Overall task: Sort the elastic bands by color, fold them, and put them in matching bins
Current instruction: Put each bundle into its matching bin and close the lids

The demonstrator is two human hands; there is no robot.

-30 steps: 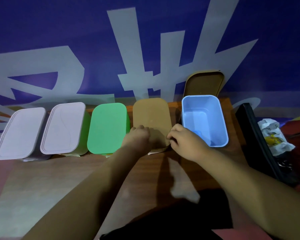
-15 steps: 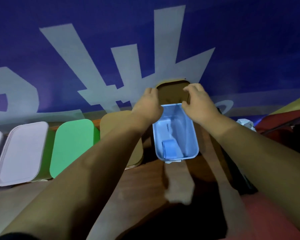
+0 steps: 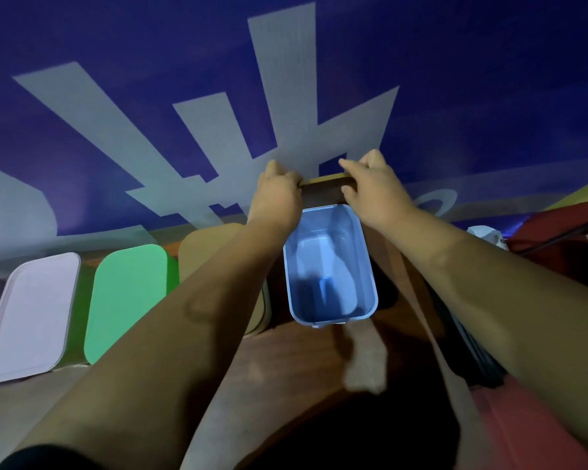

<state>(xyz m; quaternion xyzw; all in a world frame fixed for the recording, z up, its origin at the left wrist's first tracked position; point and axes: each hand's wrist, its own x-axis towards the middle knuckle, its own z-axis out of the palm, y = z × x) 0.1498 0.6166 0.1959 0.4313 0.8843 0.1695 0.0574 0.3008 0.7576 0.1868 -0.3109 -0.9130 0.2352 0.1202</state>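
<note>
Bins stand in a row across the wooden table [image 3: 286,368], and only the blue bin [image 3: 330,266] is open, at about 1 o'clock from the view's centre. A folded blue band [image 3: 324,289] lies on its floor near the front wall. Both hands reach past the blue bin's far rim to a tan lid [image 3: 323,189] leaning against the blue banner [image 3: 150,96] at 12 o'clock. The left hand [image 3: 277,195] curls its fingers over the lid's left top corner, and the right hand [image 3: 374,188] pinches the right top corner between thumb and fingers. Left of the blue bin, at 10 o'clock, sits a tan bin [image 3: 211,252] with its lid on, partly hidden by the left forearm. Further toward 9 o'clock come a green bin [image 3: 126,300] and a white-lidded bin [image 3: 31,313], both closed.
</note>
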